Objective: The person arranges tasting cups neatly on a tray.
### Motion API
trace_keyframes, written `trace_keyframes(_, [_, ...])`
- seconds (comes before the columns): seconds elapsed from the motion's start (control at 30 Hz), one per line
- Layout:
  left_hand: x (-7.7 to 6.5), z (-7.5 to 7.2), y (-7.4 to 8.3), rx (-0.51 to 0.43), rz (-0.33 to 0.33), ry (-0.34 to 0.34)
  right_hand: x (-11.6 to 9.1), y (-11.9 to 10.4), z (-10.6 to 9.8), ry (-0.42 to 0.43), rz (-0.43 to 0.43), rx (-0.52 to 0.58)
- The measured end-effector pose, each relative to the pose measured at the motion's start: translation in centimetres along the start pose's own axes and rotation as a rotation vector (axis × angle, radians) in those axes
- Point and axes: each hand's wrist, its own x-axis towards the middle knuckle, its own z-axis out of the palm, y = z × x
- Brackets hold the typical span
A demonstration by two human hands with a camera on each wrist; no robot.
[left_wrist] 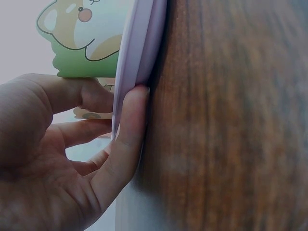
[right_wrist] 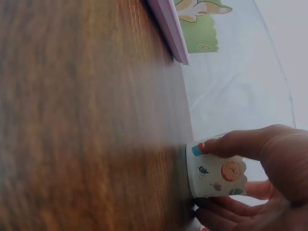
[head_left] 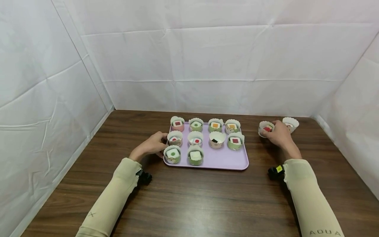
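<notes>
At the left edge of the lilac tray (head_left: 220,160), my left hand (head_left: 152,144) pinches the rim; in the left wrist view the fingers (left_wrist: 127,125) lie on both sides of the tray wall. Several paper cups with small square cakes stand on the tray, among them a green-and-white cup (head_left: 172,155) right beside that hand. To the right of the tray, my right hand (head_left: 280,134) holds a white printed paper cup (right_wrist: 209,175) between thumb and fingers. Something red shows inside it. The cup appears to stand on the table.
Another white paper cup (head_left: 291,123) stands just right of my right hand. The brown wooden table (head_left: 201,197) stretches in front of the tray. White cloth walls (head_left: 213,65) close off the back and both sides.
</notes>
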Motion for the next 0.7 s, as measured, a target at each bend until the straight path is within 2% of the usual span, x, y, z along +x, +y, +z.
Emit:
trace_keyframes(0.13, [-0.02, -0.02, 0.01, -0.003, -0.001, 0.001, -0.26, -0.06, -0.08, 0.008, 0.017, -0.013])
trace_keyframes(0.37, [-0.06, -0.01, -0.01, -0.004, -0.010, 0.004, -0.60, 0.12, -0.11, 0.012, 0.073, 0.041])
trace_keyframes(0.7, [-0.27, -0.01, 0.14, -0.002, -0.026, 0.011, -0.68, -0.71, -0.78, 0.040, 0.073, 0.080])
